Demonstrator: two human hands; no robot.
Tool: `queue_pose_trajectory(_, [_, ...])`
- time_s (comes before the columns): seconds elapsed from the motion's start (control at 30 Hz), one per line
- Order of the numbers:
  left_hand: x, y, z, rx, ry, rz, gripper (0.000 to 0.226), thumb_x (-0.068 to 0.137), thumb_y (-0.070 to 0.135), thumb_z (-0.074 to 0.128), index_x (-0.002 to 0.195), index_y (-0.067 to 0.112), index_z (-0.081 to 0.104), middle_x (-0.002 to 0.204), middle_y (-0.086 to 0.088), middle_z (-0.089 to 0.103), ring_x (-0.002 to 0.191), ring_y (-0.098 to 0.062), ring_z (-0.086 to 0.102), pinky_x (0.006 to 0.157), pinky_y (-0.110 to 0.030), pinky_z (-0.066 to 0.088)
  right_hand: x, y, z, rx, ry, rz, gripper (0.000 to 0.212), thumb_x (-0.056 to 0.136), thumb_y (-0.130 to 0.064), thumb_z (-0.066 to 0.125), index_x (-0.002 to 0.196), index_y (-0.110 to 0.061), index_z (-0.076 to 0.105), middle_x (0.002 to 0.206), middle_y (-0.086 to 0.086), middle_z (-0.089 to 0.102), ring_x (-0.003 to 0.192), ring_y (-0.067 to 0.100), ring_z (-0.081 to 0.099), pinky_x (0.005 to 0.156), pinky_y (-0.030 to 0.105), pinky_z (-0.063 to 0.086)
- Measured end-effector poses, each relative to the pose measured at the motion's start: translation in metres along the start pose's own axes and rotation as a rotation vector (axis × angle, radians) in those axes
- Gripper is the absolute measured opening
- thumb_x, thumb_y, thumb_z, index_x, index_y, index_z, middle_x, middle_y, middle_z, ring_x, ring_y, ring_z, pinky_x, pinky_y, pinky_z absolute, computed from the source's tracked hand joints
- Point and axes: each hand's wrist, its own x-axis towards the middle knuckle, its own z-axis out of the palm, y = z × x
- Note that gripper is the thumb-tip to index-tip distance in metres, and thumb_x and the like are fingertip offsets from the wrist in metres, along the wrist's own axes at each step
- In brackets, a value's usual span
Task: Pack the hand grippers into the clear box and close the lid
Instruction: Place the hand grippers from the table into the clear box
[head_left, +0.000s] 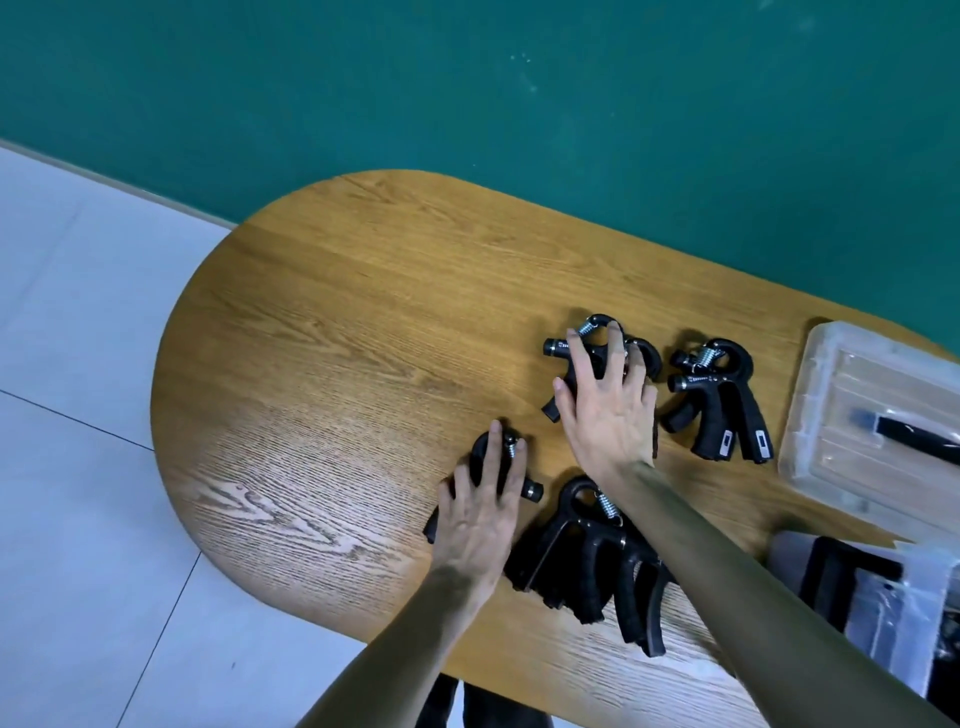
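Hand grippers, loose on table (311, 322): left hand (480, 514) and right hand (605, 410) rest fingers spread atop one each; close fingers round both handles before lifting.

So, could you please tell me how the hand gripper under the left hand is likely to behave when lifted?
The hand gripper looks rigid, so it probably won't flop. Its metal spring suggests some weight. The textured-looking handles may resist slipping in the left hand.
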Motion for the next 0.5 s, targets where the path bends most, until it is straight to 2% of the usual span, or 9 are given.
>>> queue_pose_trajectory(0.07, [-0.001,-0.008,-0.004,0.01,-0.009,-0.013,0.119,0.077,-0.028,0.038,0.146,0.027,-0.042,0.149,-0.006,-0.054,0.147,-0.047,0.019,0.12,-0.061,0.021,0.007,-0.008,0.003,0.014,0.017,0.051,0.06,0.104,-0.052,0.031,0.158,-0.032,0.014,0.165,0.018,0.009,0.142,0.046,0.027,0.099,0.06,0.043])
queue_pose_trajectory(0.2, [0.003,-0.016,-0.011,0.038,0.009,-0.023,0.12,0.08,-0.029,0.042,0.146,0.028,-0.042,0.149,-0.005,-0.054,0.148,-0.047,0.018,0.119,-0.062,0.016,0.016,-0.022,0.013,0.008,-0.001,0.123,0.072,0.101,-0.055,0.038,0.159,-0.033,0.002,0.167,0.018,-0.007,0.146,0.049,0.02,0.102,0.06,0.04])
queue_pose_trajectory(0.27, [0.005,-0.017,-0.015,0.044,0.024,-0.024,0.119,0.08,-0.029,0.041,0.147,0.027,-0.041,0.149,-0.004,-0.054,0.148,-0.048,0.018,0.119,-0.061,0.015,0.019,-0.026,0.018,0.008,-0.019,0.158,0.08,0.099,-0.049,0.047,0.159,-0.032,-0.003,0.166,0.018,-0.014,0.146,0.049,0.018,0.104,0.059,0.039])
queue_pose_trajectory(0.33, [0.009,-0.018,-0.019,0.052,0.06,-0.022,0.117,0.08,-0.029,0.04,0.148,0.023,-0.038,0.15,-0.006,-0.053,0.145,-0.047,0.023,0.119,-0.059,0.022,0.018,-0.027,0.02,-0.005,-0.027,0.184,0.082,0.099,-0.04,0.051,0.159,-0.03,-0.004,0.165,0.018,-0.017,0.146,0.048,0.021,0.103,0.056,0.039])
queue_pose_trajectory(0.43, [0.015,-0.02,-0.024,0.068,0.091,-0.026,0.114,0.081,-0.027,0.041,0.148,0.02,-0.039,0.15,-0.009,-0.053,0.14,-0.045,0.03,0.116,-0.056,0.029,0.014,-0.025,0.023,-0.052,-0.021,0.155,0.084,0.097,-0.025,0.052,0.16,-0.027,-0.003,0.165,0.02,-0.018,0.139,0.048,0.032,0.099,0.054,0.042])
queue_pose_trajectory(0.5, [0.017,-0.021,-0.028,0.067,0.102,-0.028,0.114,0.082,-0.026,0.042,0.148,0.019,-0.039,0.149,-0.01,-0.053,0.14,-0.046,0.03,0.115,-0.057,0.029,0.012,-0.024,0.023,-0.087,-0.013,0.126,0.084,0.096,-0.019,0.052,0.16,-0.026,-0.001,0.165,0.02,-0.016,0.127,0.046,0.041,0.092,0.052,0.044])
